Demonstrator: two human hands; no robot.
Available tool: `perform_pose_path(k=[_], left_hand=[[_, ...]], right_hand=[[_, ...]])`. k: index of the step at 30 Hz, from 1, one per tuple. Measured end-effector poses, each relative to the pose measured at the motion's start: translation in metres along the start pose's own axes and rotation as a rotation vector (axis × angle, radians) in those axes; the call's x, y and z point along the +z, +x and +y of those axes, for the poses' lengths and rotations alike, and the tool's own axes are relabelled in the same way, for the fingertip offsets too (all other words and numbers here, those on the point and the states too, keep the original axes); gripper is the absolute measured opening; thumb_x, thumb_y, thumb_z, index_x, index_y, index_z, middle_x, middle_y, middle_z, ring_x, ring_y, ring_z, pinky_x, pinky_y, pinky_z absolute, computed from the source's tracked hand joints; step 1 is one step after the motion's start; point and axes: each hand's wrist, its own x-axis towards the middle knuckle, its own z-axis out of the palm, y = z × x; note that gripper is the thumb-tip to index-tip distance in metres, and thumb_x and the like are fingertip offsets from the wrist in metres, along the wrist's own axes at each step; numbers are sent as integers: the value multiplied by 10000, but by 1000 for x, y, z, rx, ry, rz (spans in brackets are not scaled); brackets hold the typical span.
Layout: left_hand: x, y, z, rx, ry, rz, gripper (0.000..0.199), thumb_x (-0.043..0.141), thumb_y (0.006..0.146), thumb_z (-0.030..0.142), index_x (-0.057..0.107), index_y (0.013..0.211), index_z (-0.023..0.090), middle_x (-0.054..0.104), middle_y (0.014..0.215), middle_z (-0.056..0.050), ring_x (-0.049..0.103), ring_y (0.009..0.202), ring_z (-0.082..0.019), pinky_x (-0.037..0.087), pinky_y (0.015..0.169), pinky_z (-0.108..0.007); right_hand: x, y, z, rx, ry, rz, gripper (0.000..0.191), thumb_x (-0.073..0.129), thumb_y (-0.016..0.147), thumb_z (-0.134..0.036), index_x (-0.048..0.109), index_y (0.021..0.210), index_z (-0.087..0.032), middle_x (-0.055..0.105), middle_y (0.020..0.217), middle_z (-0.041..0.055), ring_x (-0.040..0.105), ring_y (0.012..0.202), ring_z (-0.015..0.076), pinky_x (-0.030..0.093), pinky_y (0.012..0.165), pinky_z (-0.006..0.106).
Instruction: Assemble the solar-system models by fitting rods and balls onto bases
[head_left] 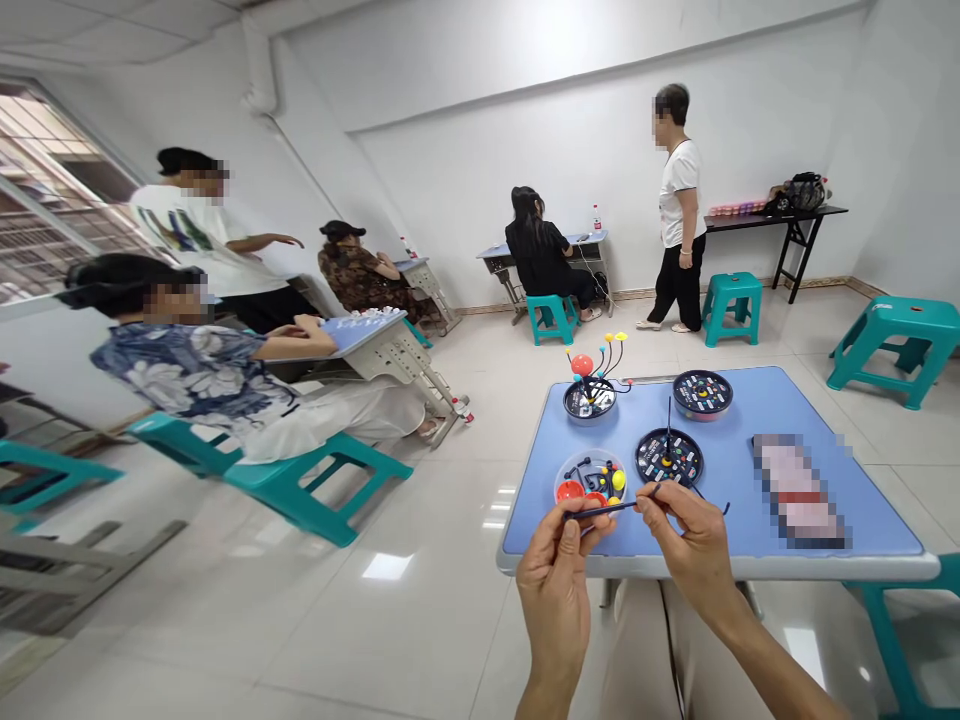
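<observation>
"What is seen largest?"

"A white wall (450,180), in front of which a person in a white top (681,200) is seen standing. Nearer, a blue-topped desk (877,510) is placed, and a teal stool (896,335) is set beyond its right side."

"And above the desk?"

"The left hand (555,585) and the right hand (690,545) are raised at its near edge, slightly apart."

"What is laid out there?"

"On the right, a pinkish rectangular object (802,490) is pixelated and cannot be identified. At the far left, a planet model (591,400) is stood, its curved stalks tipped with coloured balls. Beside it a round black-topped base (702,392) is set, and nearer, a black disc (652,455) is fitted with an upright rod (669,422). Left of that disc, red-orange balls (570,492), a yellow ball (619,480) and small black parts are kept in a clear tub (590,452)."

"And the grip?"

"A thin black rod (613,508) is pinched by the fingertips of both hands, one at each end, and is held across the tub's near side. Past the right hand a bent black tip (726,508) is seen; whether it is gripped cannot be told."
</observation>
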Motion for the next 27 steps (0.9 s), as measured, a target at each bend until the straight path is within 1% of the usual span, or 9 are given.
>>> perform_pose_path(k=[6, 10, 13, 18, 21, 24, 27], left_hand=[[0, 0, 1, -12, 22, -12, 300, 781, 736, 378, 725, 922, 150, 755, 873, -86, 732, 763, -215, 622, 768, -364], [3, -1, 0, 19, 51, -1, 279, 777, 735, 379, 733, 896, 155, 755, 878, -75, 732, 743, -213, 627, 763, -375], [4, -3, -3, 26, 49, 7, 278, 773, 737, 382, 738, 895, 156, 757, 875, -72, 737, 750, -223, 627, 766, -382], [1, -4, -12, 17, 43, 48, 295, 784, 728, 393, 741, 899, 157, 764, 823, -58, 742, 732, -213, 625, 762, -338], [-2, -4, -16, 29, 34, 63, 295, 788, 726, 391, 740, 898, 157, 766, 838, -57, 742, 741, -211, 624, 770, -333], [0, -4, -15, 23, 49, 34, 301, 777, 740, 389, 736, 920, 152, 764, 871, -66, 740, 758, -218, 621, 789, -358], [11, -3, -11, 8, 95, -49, 341, 732, 784, 415, 723, 997, 149, 754, 943, -85, 734, 788, -224, 608, 816, -398]], right_hand=[[0, 2, -1, 39, 6, 0, 134, 580, 902, -244, 681, 824, -204, 635, 682, -2, 572, 617, 134, 456, 575, 236], [0, 2, -1, 98, 31, -21, 191, 576, 906, -282, 687, 773, -201, 628, 647, -1, 552, 546, 127, 449, 531, 236], [2, 1, -3, 147, 45, -9, 222, 576, 909, -292, 695, 746, -199, 623, 597, -10, 560, 514, 124, 449, 529, 233], [9, -2, -5, 161, 64, 27, 276, 577, 901, -281, 674, 659, -190, 615, 550, -16, 568, 477, 113, 441, 518, 224], [13, -4, -4, 180, 71, 40, 299, 571, 894, -284, 659, 625, -187, 604, 528, -12, 559, 462, 116, 440, 501, 229], [10, -1, -3, 251, 112, 19, 292, 570, 881, -310, 665, 634, -188, 626, 566, 1, 576, 477, 127, 467, 498, 236], [-3, 12, -4, 321, 195, -9, 233, 614, 840, -365, 691, 706, -191, 625, 577, 0, 581, 490, 137, 496, 499, 249]])
